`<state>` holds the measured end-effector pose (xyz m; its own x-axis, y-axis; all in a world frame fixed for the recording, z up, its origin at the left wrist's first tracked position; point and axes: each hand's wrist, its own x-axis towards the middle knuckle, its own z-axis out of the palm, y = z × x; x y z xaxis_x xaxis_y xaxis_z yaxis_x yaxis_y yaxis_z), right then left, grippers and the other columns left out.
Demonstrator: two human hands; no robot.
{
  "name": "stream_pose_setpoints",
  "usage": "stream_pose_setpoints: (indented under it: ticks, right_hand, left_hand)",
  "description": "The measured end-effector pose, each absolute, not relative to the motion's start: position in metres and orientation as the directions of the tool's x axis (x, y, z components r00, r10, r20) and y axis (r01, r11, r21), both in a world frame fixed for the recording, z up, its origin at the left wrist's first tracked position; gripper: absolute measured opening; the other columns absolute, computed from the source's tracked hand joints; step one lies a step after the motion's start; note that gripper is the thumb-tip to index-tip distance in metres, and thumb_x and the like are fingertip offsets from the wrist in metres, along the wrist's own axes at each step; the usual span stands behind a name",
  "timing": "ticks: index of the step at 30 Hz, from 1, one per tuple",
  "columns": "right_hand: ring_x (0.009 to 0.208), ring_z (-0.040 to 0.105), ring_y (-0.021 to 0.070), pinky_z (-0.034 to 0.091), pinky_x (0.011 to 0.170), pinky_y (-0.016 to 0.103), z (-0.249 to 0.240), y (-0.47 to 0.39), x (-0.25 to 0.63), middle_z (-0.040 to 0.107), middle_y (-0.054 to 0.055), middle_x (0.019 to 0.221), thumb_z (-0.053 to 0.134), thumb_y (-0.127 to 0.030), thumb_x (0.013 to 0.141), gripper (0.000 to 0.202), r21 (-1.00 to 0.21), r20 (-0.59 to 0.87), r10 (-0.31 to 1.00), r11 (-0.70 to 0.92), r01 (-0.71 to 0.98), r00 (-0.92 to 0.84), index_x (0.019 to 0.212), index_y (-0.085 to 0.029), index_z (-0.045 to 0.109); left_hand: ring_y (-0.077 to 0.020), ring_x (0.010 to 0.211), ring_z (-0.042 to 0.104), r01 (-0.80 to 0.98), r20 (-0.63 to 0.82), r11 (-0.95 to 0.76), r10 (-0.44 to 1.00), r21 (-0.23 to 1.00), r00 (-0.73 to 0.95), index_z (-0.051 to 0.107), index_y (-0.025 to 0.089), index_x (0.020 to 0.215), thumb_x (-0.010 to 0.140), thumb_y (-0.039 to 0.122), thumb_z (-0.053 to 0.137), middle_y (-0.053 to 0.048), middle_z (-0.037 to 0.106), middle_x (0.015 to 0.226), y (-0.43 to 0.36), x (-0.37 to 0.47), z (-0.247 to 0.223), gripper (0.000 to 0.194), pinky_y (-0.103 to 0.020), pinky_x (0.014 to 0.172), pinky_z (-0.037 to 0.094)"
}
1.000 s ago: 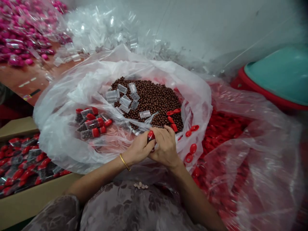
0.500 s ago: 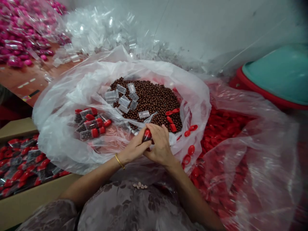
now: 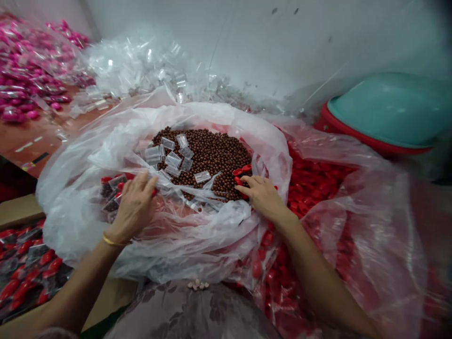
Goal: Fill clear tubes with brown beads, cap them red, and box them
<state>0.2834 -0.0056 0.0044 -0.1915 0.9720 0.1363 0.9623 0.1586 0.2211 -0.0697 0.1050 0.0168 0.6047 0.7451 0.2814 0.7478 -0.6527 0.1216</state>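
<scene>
A: How do the two hands stand?

B: The left hand [image 3: 136,202], back uppermost, lies over the filled tubes [image 3: 110,194] at the left of the pale plastic bag [image 3: 76,197]. The right hand [image 3: 263,197] reaches across the bag's right side, its fingertips at the loose red caps [image 3: 243,169] along the right edge of the brown beads [image 3: 221,153].

A: And the grip of each?

B: Left: fingers loosely curved and slightly spread; their undersides are hidden, so one cannot tell whether a tube is held. Right: thumb and forefinger a little parted beside a cap; one cannot tell whether they pinch it.

A: What room lies between them?

B: The hands are well apart. Crumpled folds of the bag span the gap, with the beads beyond; several clear tubes [image 3: 173,160] rest on the beads' left half.

A: What bounds the working area?

B: At the lower left, the box [image 3: 109,299], near the left forearm and holding more capped tubes. At the right, a clear sack [image 3: 384,245] of red caps, passing beneath the right forearm. Behind, a heap of clear tubes [image 3: 137,59] against the wall [image 3: 282,42]; at the far right, a teal basin [image 3: 388,110].
</scene>
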Motion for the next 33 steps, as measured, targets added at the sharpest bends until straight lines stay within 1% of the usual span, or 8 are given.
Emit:
stream_pose_setpoints:
  ticks: [5,9,11,13,19,23,29,33]
  right_hand:
    - [0.115,0.046,0.0282,0.027,0.099,0.048,0.007,-0.003,0.275,0.058,0.012,0.121,0.051,-0.017,0.085,0.016,0.191,0.237,0.958,0.116,0.975,-0.16,0.092,-0.017,0.066]
    - [0.086,0.06,0.0216,0.043,0.081,0.036,-0.002,-0.009,0.264,0.067,0.01,0.092,0.043,-0.027,0.089,0.024,-0.203,0.287,0.956,0.003,0.979,0.057,0.103,-0.015,0.059]
    - [0.075,0.061,0.0191,0.045,0.067,0.03,-0.009,-0.013,0.254,0.067,0.008,0.088,0.039,-0.03,0.09,0.03,-0.404,0.269,0.948,-0.051,0.913,0.172,0.111,-0.015,0.054]
    - [0.07,0.061,0.0184,0.044,0.06,0.027,-0.015,-0.014,0.243,0.067,0.007,0.084,0.04,-0.031,0.087,0.033,-0.508,0.254,0.934,-0.091,0.856,0.25,0.112,-0.015,0.053]
    - [0.051,0.052,0.0157,0.036,0.053,0.026,-0.028,-0.004,0.229,0.061,0.001,0.061,0.046,-0.036,0.082,0.029,-0.512,0.181,0.921,-0.212,0.832,0.346,0.097,-0.017,0.061]
    - [0.053,0.052,0.0145,0.034,0.055,0.025,-0.029,-0.002,0.23,0.064,0.002,0.066,0.045,-0.033,0.083,0.023,-0.483,0.228,0.925,-0.164,0.86,0.305,0.089,-0.019,0.063]
    - [0.054,0.052,0.014,0.036,0.059,0.025,-0.026,-0.005,0.227,0.064,0.002,0.067,0.044,-0.031,0.085,0.023,-0.462,0.264,0.923,-0.132,0.877,0.279,0.09,-0.019,0.063]
    - [0.056,0.054,0.0144,0.037,0.061,0.026,-0.026,-0.005,0.227,0.066,0.002,0.072,0.045,-0.03,0.085,0.022,-0.457,0.274,0.921,-0.127,0.88,0.276,0.092,-0.019,0.063]
  left_hand:
    - [-0.0232,0.096,0.056,0.536,0.133,-0.831,0.554,0.149,0.822,0.057,0.017,0.114,0.087,0.02,0.041,-0.01,0.063,0.105,0.113,0.009,0.021,0.032,-0.037,0.087,0.043]
    - [-0.0245,0.095,0.056,0.521,0.042,-0.847,0.527,0.107,0.849,0.054,0.016,0.117,0.083,0.02,0.047,-0.012,0.063,0.099,0.133,0.053,0.006,0.035,-0.035,0.081,0.044]
    - [-0.0234,0.091,0.058,0.558,0.014,-0.821,0.563,0.122,0.826,0.055,0.015,0.113,0.086,0.02,0.042,-0.011,0.063,0.096,0.14,0.062,0.001,0.031,-0.032,0.077,0.044]
    - [-0.0222,0.087,0.06,0.587,-0.004,-0.791,0.595,0.172,0.803,0.056,0.015,0.109,0.088,0.021,0.038,-0.011,0.064,0.093,0.145,0.063,-0.001,0.029,-0.03,0.073,0.044]
    - [-0.0178,0.074,0.061,0.663,-0.062,-0.629,0.705,0.407,0.707,0.061,0.017,0.102,0.077,0.024,0.053,-0.004,0.066,0.08,0.149,0.055,0.013,0.028,-0.025,0.065,0.042]
    - [-0.0183,0.077,0.059,0.62,0.011,-0.69,0.671,0.373,0.741,0.065,0.019,0.097,0.072,0.022,0.057,-0.003,0.064,0.078,0.153,0.06,0.01,0.026,-0.026,0.069,0.042]
    - [-0.0189,0.09,0.057,0.545,0.11,-0.724,0.638,0.422,0.762,0.067,0.021,0.101,0.079,0.036,0.059,-0.007,0.062,0.091,0.164,0.078,-0.012,0.028,-0.028,0.079,0.043]
    - [-0.0191,0.086,0.059,0.607,0.021,-0.665,0.682,0.436,0.731,0.066,0.016,0.095,0.083,0.036,0.053,-0.008,0.064,0.09,0.164,0.077,-0.012,0.027,-0.028,0.076,0.044]
